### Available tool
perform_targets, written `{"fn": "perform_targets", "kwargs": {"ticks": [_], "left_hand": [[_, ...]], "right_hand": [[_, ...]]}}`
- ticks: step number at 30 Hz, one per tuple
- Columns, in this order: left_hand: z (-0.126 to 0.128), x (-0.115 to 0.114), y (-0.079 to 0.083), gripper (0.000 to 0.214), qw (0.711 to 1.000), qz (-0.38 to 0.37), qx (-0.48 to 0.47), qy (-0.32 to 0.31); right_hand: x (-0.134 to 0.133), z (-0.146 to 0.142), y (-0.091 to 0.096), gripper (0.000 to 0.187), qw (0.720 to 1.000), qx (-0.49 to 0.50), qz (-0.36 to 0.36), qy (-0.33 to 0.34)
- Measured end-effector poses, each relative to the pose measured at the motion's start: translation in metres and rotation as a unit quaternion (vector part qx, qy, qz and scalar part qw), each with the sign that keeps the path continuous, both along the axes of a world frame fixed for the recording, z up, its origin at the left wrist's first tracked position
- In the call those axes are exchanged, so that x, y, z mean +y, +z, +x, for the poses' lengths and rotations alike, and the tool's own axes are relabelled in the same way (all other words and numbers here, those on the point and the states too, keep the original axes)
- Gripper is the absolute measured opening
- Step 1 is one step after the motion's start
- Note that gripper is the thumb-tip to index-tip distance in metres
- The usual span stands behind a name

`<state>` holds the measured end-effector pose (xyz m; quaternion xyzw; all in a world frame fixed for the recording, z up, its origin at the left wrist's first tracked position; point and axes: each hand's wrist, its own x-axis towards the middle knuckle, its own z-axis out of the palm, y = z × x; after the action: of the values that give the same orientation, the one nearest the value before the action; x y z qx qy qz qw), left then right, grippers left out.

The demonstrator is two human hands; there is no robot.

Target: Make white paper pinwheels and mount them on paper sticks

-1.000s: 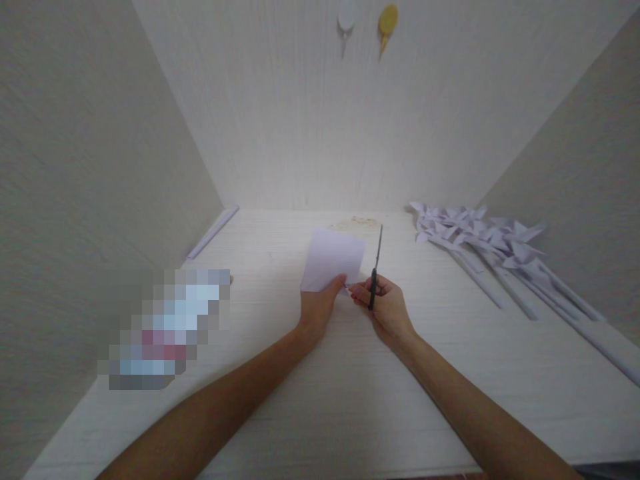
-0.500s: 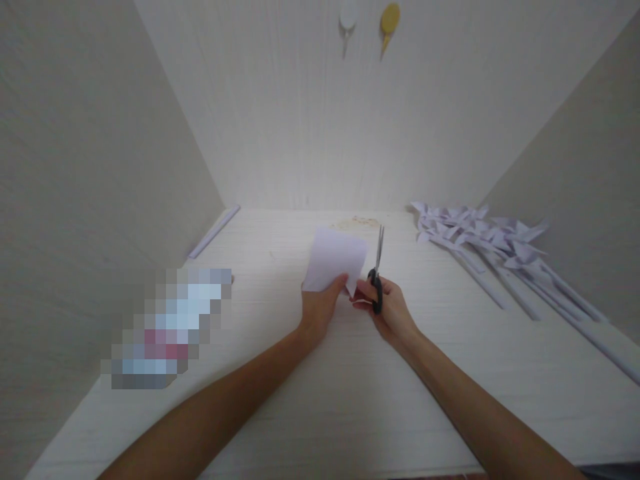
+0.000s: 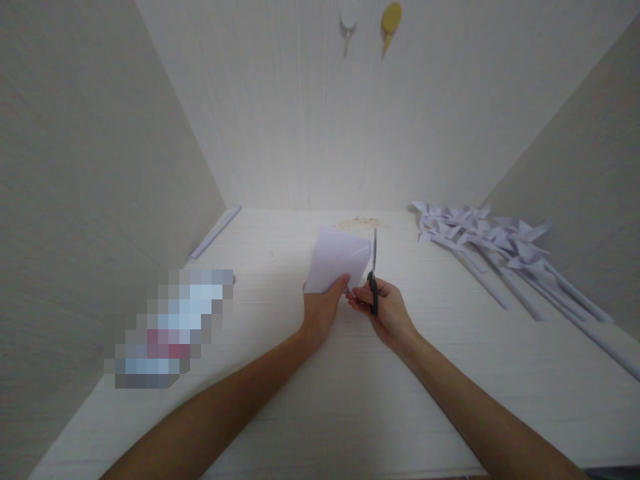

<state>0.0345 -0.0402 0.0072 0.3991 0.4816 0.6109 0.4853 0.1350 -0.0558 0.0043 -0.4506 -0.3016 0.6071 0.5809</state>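
Note:
A sheet of white paper (image 3: pixel 337 257) stands over the middle of the table, gripped near its lower edge by my left hand (image 3: pixel 323 310), thumb on top. Black-handled scissors (image 3: pixel 373 293) are in my right hand (image 3: pixel 390 308), fingers wrapped round the handles. The blades point away from me, close beside the paper's right edge, and look nearly closed. Fingertips of my right hand are near the paper's lower right corner; whether they pinch it I cannot tell.
Several white paper pinwheels (image 3: pixel 500 237) with rolled paper sticks lie in a heap at the right. A single paper roll (image 3: pixel 216 232) lies at the back left, behind a blurred-out object (image 3: pixel 170 327). Two hooks, one white (image 3: pixel 349 17), one yellow (image 3: pixel 391 19), hang on the back wall.
The scissors have turned slightly to the left, closer to the paper's edge. The paper's right side now bends, and its lower corner has shifted towards my right fingertips.

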Motion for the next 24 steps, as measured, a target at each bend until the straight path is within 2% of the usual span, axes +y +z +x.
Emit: {"fn": "perform_targets", "kwargs": {"ticks": [7, 13, 15, 20, 24], "left_hand": [[0.002, -0.006, -0.003, 0.028, 0.998, -0.049, 0.041, 0.008], [0.002, -0.011, 0.002, 0.024, 0.994, -0.074, 0.074, 0.011], [0.001, -0.011, 0.0, 0.02, 0.996, -0.036, 0.086, -0.014], [-0.002, -0.007, -0.01, 0.021, 0.98, 0.132, 0.136, -0.063], [-0.006, -0.004, -0.009, 0.019, 0.971, 0.173, 0.142, -0.079]], "right_hand": [[-0.001, -0.002, -0.002, 0.012, 0.999, 0.017, 0.01, -0.031], [0.001, -0.004, -0.001, 0.011, 0.997, 0.055, -0.013, -0.054], [0.002, -0.003, 0.0, 0.011, 0.995, 0.079, -0.022, -0.051], [0.005, 0.002, 0.001, 0.014, 0.99, 0.134, -0.032, -0.018], [0.005, 0.004, 0.0, 0.014, 0.987, 0.159, -0.018, 0.014]]}}
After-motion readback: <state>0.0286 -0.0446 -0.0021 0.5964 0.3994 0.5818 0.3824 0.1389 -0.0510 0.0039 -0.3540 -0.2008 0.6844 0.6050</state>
